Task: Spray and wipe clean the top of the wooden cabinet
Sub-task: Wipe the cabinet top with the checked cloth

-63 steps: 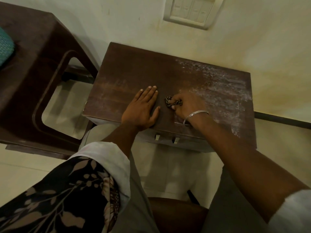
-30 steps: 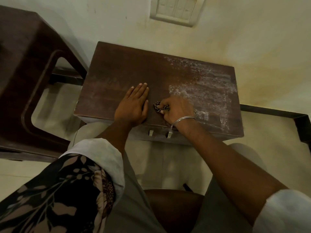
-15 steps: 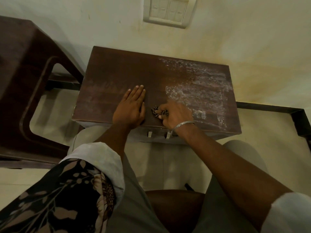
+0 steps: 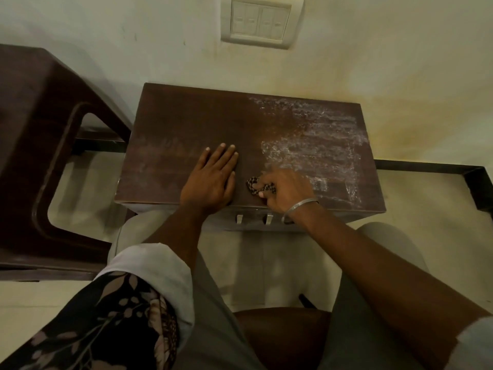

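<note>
The small wooden cabinet (image 4: 186, 124) stands against the wall, its dark brown top seen from above. White foamy spray streaks (image 4: 320, 145) cover the right half of the top; the left half looks darker and smeared. My left hand (image 4: 210, 180) lies flat, fingers straight, on the top near its front edge. Just to its right, my right hand (image 4: 285, 190), with a metal bangle on the wrist, grips a small patterned cloth (image 4: 256, 184) pressed on the surface. No spray bottle is in view.
A dark brown plastic stool (image 4: 40, 134) stands close on the left. A switch plate (image 4: 260, 21) is on the wall above. Two small handles (image 4: 253, 218) stick out from the cabinet front. My knees and a brown seat (image 4: 280, 335) are below.
My right hand has worked the cloth slightly toward the front edge, beside the resting left hand. The white streaks near the right hand have thinned a little. The camera view shifted.
</note>
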